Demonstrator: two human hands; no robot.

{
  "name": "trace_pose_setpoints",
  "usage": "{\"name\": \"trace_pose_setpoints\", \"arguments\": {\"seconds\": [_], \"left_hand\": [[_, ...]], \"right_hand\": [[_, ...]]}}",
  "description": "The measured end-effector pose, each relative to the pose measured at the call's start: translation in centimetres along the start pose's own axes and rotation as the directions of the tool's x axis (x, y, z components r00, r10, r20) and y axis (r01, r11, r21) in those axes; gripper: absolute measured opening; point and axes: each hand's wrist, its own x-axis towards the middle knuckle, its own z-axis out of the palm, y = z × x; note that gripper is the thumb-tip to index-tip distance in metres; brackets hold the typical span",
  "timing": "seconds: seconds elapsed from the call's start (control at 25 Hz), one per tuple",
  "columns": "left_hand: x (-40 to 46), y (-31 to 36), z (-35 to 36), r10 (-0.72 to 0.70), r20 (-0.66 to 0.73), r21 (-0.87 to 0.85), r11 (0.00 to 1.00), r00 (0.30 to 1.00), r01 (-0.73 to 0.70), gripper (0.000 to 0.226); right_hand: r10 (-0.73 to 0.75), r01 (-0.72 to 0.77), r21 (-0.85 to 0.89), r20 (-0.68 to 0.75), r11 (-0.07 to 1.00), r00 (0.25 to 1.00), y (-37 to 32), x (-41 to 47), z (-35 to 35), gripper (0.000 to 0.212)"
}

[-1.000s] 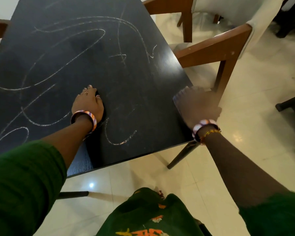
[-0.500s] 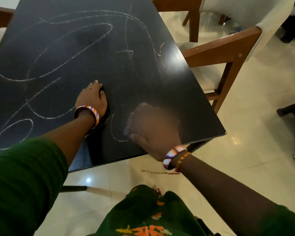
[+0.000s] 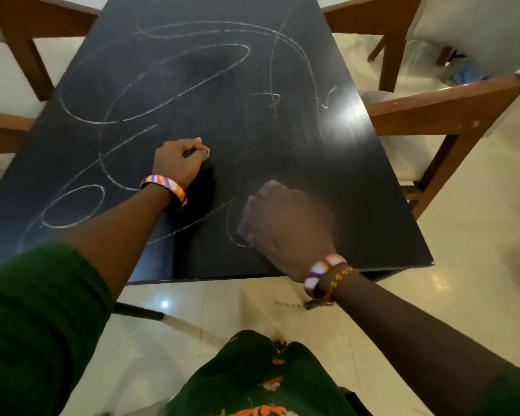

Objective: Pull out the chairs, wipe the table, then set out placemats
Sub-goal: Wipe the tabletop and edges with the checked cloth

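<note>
A dining room: black table, cushioned wooden chairs, tiled floor.

Black table, white chalk scribbles

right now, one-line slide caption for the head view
Right hand rubs chalk marks on the black table; left hand rests beside it.

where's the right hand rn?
Head view: the right hand is on the black table near its near right corner, blurred, over a chalk curl, right of the left hand.
</note>
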Motion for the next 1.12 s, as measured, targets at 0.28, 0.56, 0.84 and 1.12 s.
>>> {"name": "trace_pose_setpoints", "arguments": {"seconds": [0.28, 0.56, 0.84, 1.12], "left_hand": [[-5.4, -1.3, -1.9, 0.001, -0.118, 0.322, 0.946, 0.993, 0.037, 0.032], [-8.9, -2.2, -1.9, 0.054, -0.115, 0.477, 0.879, 0.992, 0.007, 0.042], [-11.3, -3.1, -3.6, -0.459, -0.629, -0.034, 0.823, 0.627, 0.568, 0.050], [-12.1, -1.8, -2.5, -0.811, -0.546, -0.549, 0.535, 0.210, 0.642, 0.065]], "right_hand": [[0.165, -0.165, 0.014, -0.147, 0.986, 0.975, 0.0, 7.1, -3.2, 0.045], [-0.252, 0.251, -0.059, -0.008, 0.966, 0.968, -0.6, 2.9, 1.0, 0.062], [-0.021, 0.021, -0.019, 0.009, 1.000, 1.000, -3.4, 7.0, 0.0, 0.059], [-0.150, 0.146, -0.069, -0.060, 0.987, 0.987, 1.4, 0.0, 0.7, 0.060]]}}
